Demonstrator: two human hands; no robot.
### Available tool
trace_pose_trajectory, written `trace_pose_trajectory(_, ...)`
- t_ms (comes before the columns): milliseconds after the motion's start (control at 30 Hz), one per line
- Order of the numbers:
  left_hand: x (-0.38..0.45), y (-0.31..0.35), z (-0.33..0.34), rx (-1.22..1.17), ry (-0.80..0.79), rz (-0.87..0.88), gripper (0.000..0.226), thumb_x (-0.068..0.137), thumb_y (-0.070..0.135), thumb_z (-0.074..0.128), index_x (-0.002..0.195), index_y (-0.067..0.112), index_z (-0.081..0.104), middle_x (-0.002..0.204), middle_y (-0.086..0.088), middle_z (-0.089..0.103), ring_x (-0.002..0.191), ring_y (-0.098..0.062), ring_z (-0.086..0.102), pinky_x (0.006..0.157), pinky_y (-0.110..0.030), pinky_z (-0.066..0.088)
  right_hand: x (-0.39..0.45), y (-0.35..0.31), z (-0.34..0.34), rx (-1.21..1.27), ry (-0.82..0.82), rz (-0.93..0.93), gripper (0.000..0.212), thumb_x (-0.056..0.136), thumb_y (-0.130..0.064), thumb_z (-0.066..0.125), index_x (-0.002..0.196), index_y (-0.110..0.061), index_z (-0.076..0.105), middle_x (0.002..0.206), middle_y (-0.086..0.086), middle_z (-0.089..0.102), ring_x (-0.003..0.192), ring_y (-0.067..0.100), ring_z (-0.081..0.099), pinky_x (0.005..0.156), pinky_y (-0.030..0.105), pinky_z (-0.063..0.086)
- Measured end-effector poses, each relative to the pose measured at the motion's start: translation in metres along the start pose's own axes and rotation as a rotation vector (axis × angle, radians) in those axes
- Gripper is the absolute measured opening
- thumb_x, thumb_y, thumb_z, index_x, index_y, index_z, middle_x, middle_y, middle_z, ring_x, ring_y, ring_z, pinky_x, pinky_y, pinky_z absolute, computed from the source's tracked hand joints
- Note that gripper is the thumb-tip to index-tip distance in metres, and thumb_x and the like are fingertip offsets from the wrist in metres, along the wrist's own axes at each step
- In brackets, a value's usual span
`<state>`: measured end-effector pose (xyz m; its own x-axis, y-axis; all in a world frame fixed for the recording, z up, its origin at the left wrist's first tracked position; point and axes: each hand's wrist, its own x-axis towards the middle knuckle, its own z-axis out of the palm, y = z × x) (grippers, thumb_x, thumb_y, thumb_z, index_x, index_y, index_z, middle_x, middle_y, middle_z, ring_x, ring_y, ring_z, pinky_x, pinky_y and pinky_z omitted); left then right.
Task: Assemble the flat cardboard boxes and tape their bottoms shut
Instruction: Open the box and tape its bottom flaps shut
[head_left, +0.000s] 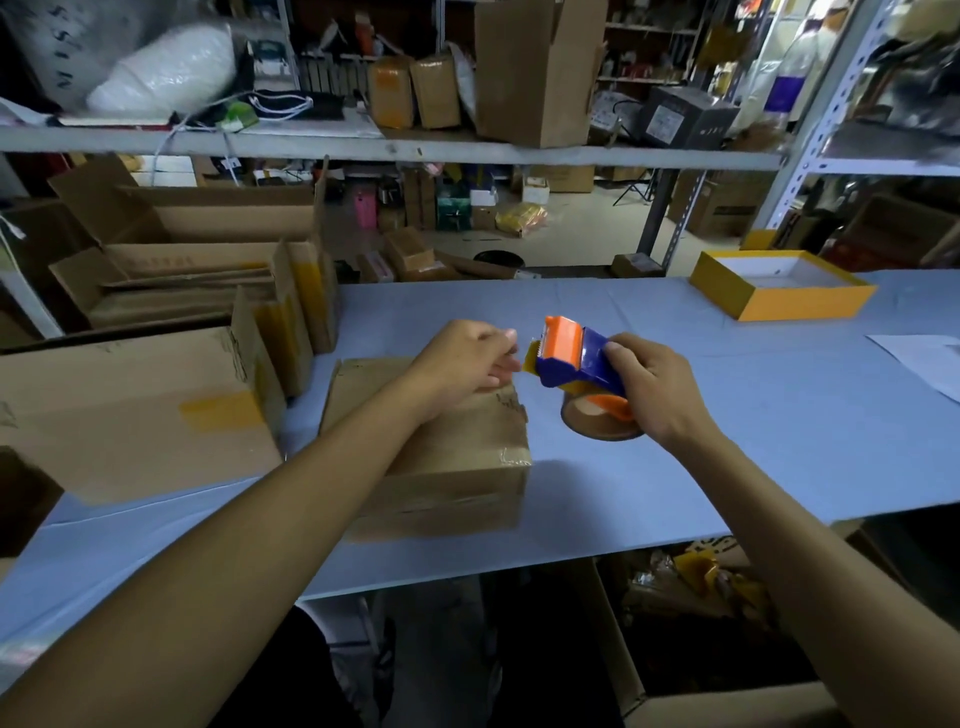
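Note:
A small assembled cardboard box (447, 457) stands on the blue table (727, 441) in front of me, its flaps folded shut on top. My left hand (462, 358) rests over the box's far right corner, fingers pinched together near the free end of the tape. My right hand (654, 384) grips a blue and orange tape dispenser (576, 358) with a brown tape roll, held just right of the box and slightly above the table. The dispenser's toothed edge points at my left fingers.
A larger taped box (135, 415) sits at the left. Behind it stand several open cartons (208, 270) with yellow tape. A yellow tray lid (779, 286) and a white sheet (930, 364) lie at the right. Shelving crosses the back; an open carton (701, 649) sits below the table.

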<state>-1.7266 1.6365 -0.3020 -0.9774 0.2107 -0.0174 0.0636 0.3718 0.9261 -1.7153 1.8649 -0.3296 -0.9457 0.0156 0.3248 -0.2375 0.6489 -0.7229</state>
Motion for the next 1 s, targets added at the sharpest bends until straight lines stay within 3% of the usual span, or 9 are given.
trace_pose_trajectory(100, -0.004, 0.009, 0.008, -0.154, -0.081, -0.058, 0.025, 0.102, 0.027, 0.052, 0.114, 0.007, 0.063, 0.106, -0.012, 0.072, 0.093, -0.021, 0.072, 0.086, -0.034, 0.059, -0.003, -0.001, 0.001, 0.019, -0.026, -0.010, 0.027, 0.102, -0.036, 0.041, 0.086, -0.030, 0.062, 0.083, -0.012, 0.066, 0.078, 0.015, 0.061, 0.066, 0.030, 0.046)
trace_pose_trajectory(267, -0.006, 0.014, 0.013, -0.088, 0.028, -0.108, 0.017, 0.098, 0.015, 0.059, 0.111, 0.006, 0.066, 0.102, -0.012, 0.071, 0.092, -0.022, 0.071, 0.076, -0.029, 0.060, -0.006, -0.001, 0.000, 0.012, -0.088, -0.069, 0.027, 0.093, -0.055, 0.046, 0.104, -0.035, 0.059, 0.095, -0.014, 0.065, 0.086, 0.012, 0.061, 0.071, 0.027, 0.050)
trace_pose_trajectory(433, -0.005, 0.017, 0.009, -0.038, 0.124, -0.189, 0.015, 0.092, 0.017, 0.068, 0.098, 0.003, 0.069, 0.093, -0.013, 0.072, 0.084, -0.022, 0.072, 0.072, -0.030, 0.061, -0.002, -0.007, -0.005, -0.060, -0.200, -0.213, 0.069, 0.076, -0.069, 0.064, 0.137, -0.042, 0.046, 0.118, -0.018, 0.055, 0.098, 0.012, 0.056, 0.072, 0.017, 0.046)
trace_pose_trajectory(633, -0.005, 0.010, -0.009, 0.021, 0.213, -0.236, 0.010, 0.090, 0.011, 0.068, 0.092, 0.001, 0.071, 0.079, -0.010, 0.071, 0.053, -0.008, 0.068, 0.048, -0.017, 0.051, 0.020, -0.023, -0.004, -0.048, -0.314, -0.216, 0.076, 0.072, -0.062, 0.068, 0.139, -0.031, 0.050, 0.122, -0.011, 0.061, 0.102, 0.015, 0.059, 0.072, 0.015, 0.046)
trace_pose_trajectory(767, -0.004, 0.005, -0.024, 0.005, 0.237, -0.270, 0.009, 0.090, 0.013, 0.069, 0.091, 0.005, 0.071, 0.077, -0.009, 0.071, 0.051, -0.009, 0.065, 0.052, -0.020, 0.052, 0.026, -0.022, -0.001, -0.033, -0.351, -0.203, 0.077, 0.073, -0.067, 0.068, 0.139, -0.033, 0.049, 0.122, -0.013, 0.059, 0.099, 0.013, 0.059, 0.071, 0.014, 0.045)
trace_pose_trajectory(900, -0.008, -0.007, -0.052, -0.083, 0.209, -0.292, 0.010, 0.088, 0.009, 0.071, 0.087, -0.001, 0.071, 0.062, -0.006, 0.069, 0.051, -0.010, 0.064, 0.052, -0.021, 0.052, 0.028, 0.000, -0.015, -0.025, -0.352, -0.129, 0.075, 0.068, -0.071, 0.065, 0.134, -0.041, 0.048, 0.118, -0.016, 0.059, 0.099, 0.011, 0.059, 0.073, 0.019, 0.046)
trace_pose_trajectory(1000, -0.009, -0.013, -0.052, -0.032, 0.165, -0.286, 0.010, 0.087, 0.011, 0.073, 0.087, 0.001, 0.072, 0.065, -0.007, 0.069, 0.055, -0.011, 0.067, 0.055, -0.021, 0.054, 0.032, 0.009, -0.018, -0.020, -0.394, -0.109, 0.070, 0.069, -0.070, 0.064, 0.131, -0.043, 0.048, 0.116, -0.017, 0.059, 0.101, 0.012, 0.059, 0.072, 0.021, 0.046)
